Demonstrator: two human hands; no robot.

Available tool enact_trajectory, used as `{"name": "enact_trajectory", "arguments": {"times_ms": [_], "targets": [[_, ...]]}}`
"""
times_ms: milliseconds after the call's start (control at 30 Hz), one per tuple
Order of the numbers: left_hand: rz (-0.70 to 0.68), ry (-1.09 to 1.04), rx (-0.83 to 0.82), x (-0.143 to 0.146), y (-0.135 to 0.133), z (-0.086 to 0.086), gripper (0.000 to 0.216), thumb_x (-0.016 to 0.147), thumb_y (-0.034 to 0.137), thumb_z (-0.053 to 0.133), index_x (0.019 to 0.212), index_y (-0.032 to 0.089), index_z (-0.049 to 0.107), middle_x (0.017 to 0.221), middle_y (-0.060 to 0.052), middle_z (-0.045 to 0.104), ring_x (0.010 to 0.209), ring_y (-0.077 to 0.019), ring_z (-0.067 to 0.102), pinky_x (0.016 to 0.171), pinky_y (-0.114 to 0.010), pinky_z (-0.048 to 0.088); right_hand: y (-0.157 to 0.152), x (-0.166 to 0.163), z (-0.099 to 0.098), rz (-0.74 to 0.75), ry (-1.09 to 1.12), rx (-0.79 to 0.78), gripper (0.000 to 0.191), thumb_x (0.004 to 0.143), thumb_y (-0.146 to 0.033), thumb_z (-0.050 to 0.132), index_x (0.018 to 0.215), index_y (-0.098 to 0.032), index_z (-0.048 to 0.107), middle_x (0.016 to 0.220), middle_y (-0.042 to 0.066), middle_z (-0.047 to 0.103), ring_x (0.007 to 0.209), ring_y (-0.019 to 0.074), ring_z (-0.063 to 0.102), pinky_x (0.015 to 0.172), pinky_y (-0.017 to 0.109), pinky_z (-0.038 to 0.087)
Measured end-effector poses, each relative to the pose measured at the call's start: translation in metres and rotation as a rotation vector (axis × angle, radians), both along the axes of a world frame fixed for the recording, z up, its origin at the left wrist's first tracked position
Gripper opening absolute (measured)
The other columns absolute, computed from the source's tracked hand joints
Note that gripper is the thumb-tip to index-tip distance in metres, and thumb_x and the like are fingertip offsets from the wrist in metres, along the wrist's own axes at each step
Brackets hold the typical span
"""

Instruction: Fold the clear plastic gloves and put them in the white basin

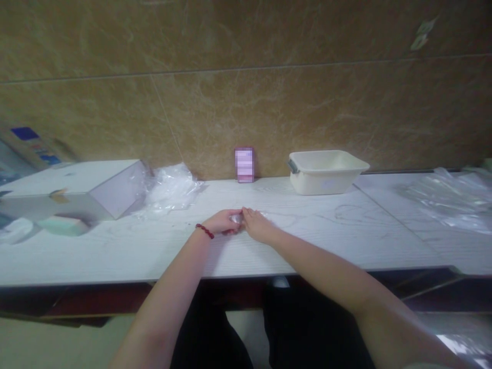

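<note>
My left hand (224,222) and my right hand (257,225) meet at the middle of the white table (326,241), fingers curled together. Both pinch a small clear, whitish thing (237,219) that lies between them on the tabletop; it is too small to name. A red bead bracelet (204,231) circles my left wrist.
A cream plastic tub (326,171) stands at the back right by the brown tiled wall. A small pink box (244,164) leans on the wall. A white carton (73,187) and crumpled clear plastic (171,187) lie left; more clear plastic (449,197) lies far right.
</note>
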State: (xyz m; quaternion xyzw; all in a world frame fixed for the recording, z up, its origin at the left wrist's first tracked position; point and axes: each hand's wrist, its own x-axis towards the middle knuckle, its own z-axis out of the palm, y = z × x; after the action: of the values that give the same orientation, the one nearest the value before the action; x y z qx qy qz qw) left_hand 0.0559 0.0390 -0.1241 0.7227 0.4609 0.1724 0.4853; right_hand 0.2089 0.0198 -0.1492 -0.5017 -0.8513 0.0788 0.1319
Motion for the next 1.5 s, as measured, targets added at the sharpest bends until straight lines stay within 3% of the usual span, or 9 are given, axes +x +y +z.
{"name": "enact_trajectory", "arguments": {"times_ms": [367, 433, 533, 600, 667, 733, 833, 1200, 1500], "targets": [[-0.010, 0.035, -0.017, -0.005, 0.000, 0.005, 0.062, 0.057, 0.017, 0.056, 0.118, 0.016, 0.041, 0.046, 0.004, 0.053, 0.039, -0.0097, 0.047, 0.037, -0.017, 0.033, -0.001, 0.020, 0.002, -0.087, -0.115, -0.081, 0.062, 0.079, -0.052, 0.014, 0.129, -0.016, 0.018, 0.134, 0.007, 0.013, 0.122, 0.0225, 0.010, 0.096, 0.042, 0.009], [0.067, 0.050, 0.139, -0.008, 0.004, 0.003, 0.056, 0.052, 0.017, 0.061, 0.107, 0.016, 0.051, 0.054, 0.002, 0.057, 0.047, -0.0122, 0.051, 0.044, -0.020, 0.038, -0.002, 0.021, 0.002, -0.096, -0.117, -0.083, 0.063, 0.078, -0.054, 0.013, 0.129, -0.016, 0.019, 0.134, 0.007, 0.013, 0.122, 0.0232, 0.010, 0.096, 0.042, 0.009], [0.301, 0.070, 0.523, -0.007, 0.009, 0.001, 0.030, 0.055, 0.019, 0.060, 0.085, 0.016, 0.062, 0.076, -0.005, 0.061, 0.075, -0.0184, 0.054, 0.068, -0.026, 0.042, -0.003, 0.021, 0.002, -0.102, -0.121, -0.075, 0.063, 0.078, -0.053, 0.013, 0.128, -0.016, 0.020, 0.134, 0.007, 0.014, 0.122, 0.0234, 0.010, 0.096, 0.042, 0.008], [0.388, 0.111, 0.733, 0.002, 0.007, 0.001, 0.023, 0.066, 0.019, 0.050, 0.086, 0.016, 0.061, 0.089, -0.008, 0.059, 0.088, -0.0199, 0.051, 0.082, -0.030, 0.036, -0.004, 0.020, 0.004, -0.109, -0.126, -0.062, 0.061, 0.079, -0.052, 0.014, 0.128, -0.016, 0.021, 0.134, 0.008, 0.014, 0.122, 0.0235, 0.011, 0.096, 0.042, 0.009], [0.312, 0.154, 0.840, 0.017, 0.000, 0.002, 0.030, 0.073, 0.015, 0.039, 0.099, 0.015, 0.055, 0.099, -0.009, 0.056, 0.095, -0.0185, 0.048, 0.088, -0.031, 0.031, -0.006, 0.019, 0.006, -0.114, -0.140, -0.042, 0.058, 0.080, -0.048, 0.017, 0.128, -0.015, 0.022, 0.133, 0.009, 0.016, 0.121, 0.0243, 0.012, 0.096, 0.043, 0.010], [0.146, 0.195, 0.847, 0.036, -0.011, 0.001, 0.036, 0.075, 0.015, 0.035, 0.109, 0.015, 0.048, 0.106, -0.009, 0.054, 0.098, -0.0172, 0.047, 0.089, -0.030, 0.031, -0.008, 0.019, 0.009, -0.095, -0.177, -0.033, 0.054, 0.080, -0.040, 0.023, 0.127, -0.013, 0.024, 0.133, 0.010, 0.018, 0.121, 0.0256, 0.014, 0.095, 0.044, 0.011], [0.040, 0.224, 0.820, 0.057, -0.024, -0.003, 0.040, 0.079, 0.018, 0.030, 0.117, 0.011, 0.039, 0.111, -0.012, 0.050, 0.101, -0.0173, 0.046, 0.088, -0.030, 0.032, -0.009, 0.021, 0.012, -0.046, -0.223, -0.037, 0.052, 0.078, -0.029, 0.032, 0.126, -0.011, 0.026, 0.132, 0.012, 0.019, 0.121, 0.0259, 0.014, 0.094, 0.045, 0.013], [0.060, 0.657, 0.824, 0.050, -0.023, -0.020, 0.044, 0.076, 0.011, 0.028, 0.120, 0.004, 0.032, 0.123, -0.016, 0.038, 0.115, -0.0206, 0.031, 0.094, -0.037, 0.022, -0.001, 0.022, 0.005, -0.017, -0.110, 0.085, 0.047, 0.078, -0.018, 0.022, 0.123, -0.006, 0.031, 0.127, 0.011, 0.031, 0.118, 0.0202, 0.023, 0.096, 0.040, 0.017], [-0.045, 0.724, 0.791, 0.041, -0.018, -0.030, 0.047, 0.080, 0.021, 0.021, 0.124, 0.006, 0.026, 0.128, -0.013, 0.031, 0.117, -0.0213, 0.026, 0.094, -0.039, 0.022, 0.000, 0.026, -0.002, -0.014, -0.157, 0.003, 0.049, 0.082, -0.029, 0.013, 0.127, -0.011, 0.023, 0.132, 0.006, 0.020, 0.121, 0.0184, 0.016, 0.096, 0.042, 0.015]]}}
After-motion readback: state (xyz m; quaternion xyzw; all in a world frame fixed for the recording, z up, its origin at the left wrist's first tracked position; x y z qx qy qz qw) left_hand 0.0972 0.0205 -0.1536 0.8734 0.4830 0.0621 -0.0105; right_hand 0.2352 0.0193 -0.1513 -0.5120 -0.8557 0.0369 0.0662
